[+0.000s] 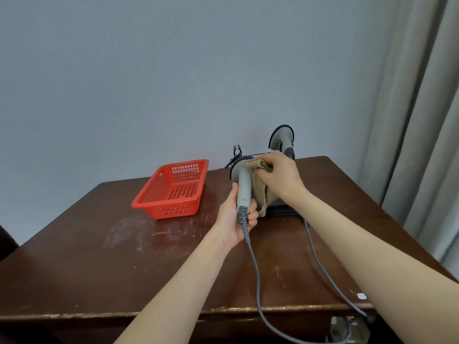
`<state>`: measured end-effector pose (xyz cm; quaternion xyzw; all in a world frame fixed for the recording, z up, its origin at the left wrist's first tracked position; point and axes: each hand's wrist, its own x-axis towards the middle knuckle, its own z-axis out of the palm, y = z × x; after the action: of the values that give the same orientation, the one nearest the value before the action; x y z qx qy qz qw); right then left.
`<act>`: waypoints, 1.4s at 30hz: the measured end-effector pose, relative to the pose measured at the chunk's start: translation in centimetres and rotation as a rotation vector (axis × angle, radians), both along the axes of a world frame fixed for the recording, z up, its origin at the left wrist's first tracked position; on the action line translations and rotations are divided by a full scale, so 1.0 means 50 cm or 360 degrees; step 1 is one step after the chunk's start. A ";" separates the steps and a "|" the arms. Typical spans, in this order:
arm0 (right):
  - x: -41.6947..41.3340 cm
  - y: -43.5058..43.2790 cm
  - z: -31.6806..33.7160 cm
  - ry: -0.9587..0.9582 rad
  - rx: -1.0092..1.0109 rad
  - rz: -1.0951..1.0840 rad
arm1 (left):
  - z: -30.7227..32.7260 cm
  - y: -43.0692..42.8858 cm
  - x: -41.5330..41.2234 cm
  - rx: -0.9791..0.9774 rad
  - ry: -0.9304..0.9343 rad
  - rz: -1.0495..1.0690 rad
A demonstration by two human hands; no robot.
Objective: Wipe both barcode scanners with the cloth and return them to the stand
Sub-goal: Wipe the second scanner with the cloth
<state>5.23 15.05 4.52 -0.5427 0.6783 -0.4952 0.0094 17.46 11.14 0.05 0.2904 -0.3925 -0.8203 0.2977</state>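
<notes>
Markings: any writing on either scanner is too small to read. A small white sticker (361, 296) near the counter's (99, 256) right front edge is also illegible.

Hands: the left hand (234, 219) grips the lower end of the scanner (243, 187) handle, fingers wrapped round it just above the cable (255, 269) exit. The right hand (278, 175) holds a tan cloth (260, 192) bunched in its fingers and pressed against the right side of the scanner head; the rest of the cloth hangs down beside the handle.

Position: the scanner is held above the counter, between the two hands, in front of the stand (280, 211) and right of a red basket (171, 192).

Orientation: its long axis runs close to upright, head at the top and away from the person, leaning slightly left, handle end down and toward the person. The cable trails off the front edge.

The second scanner (282, 140) sits in the stand behind the right hand, head up.
</notes>
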 end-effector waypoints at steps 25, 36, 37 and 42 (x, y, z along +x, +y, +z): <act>0.025 0.023 0.016 0.0177 0.0484 0.0573 | -0.004 -0.017 -0.005 0.0093 0.0075 0.0098; 0.009 0.016 -0.006 0.0058 0.0744 0.0858 | -0.014 -0.027 0.005 0.0103 0.0197 0.0021; 0.003 0.017 -0.011 0.0075 0.0785 0.0835 | -0.013 -0.031 0.009 0.0110 0.0203 0.0015; -0.036 0.012 -0.033 0.0152 0.0537 0.0150 | 0.002 -0.033 0.027 0.0105 0.0118 0.0014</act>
<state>3.43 15.65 2.87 -0.5875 0.7252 -0.3472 0.0912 18.79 9.50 0.15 0.2712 -0.3527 -0.8417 0.3059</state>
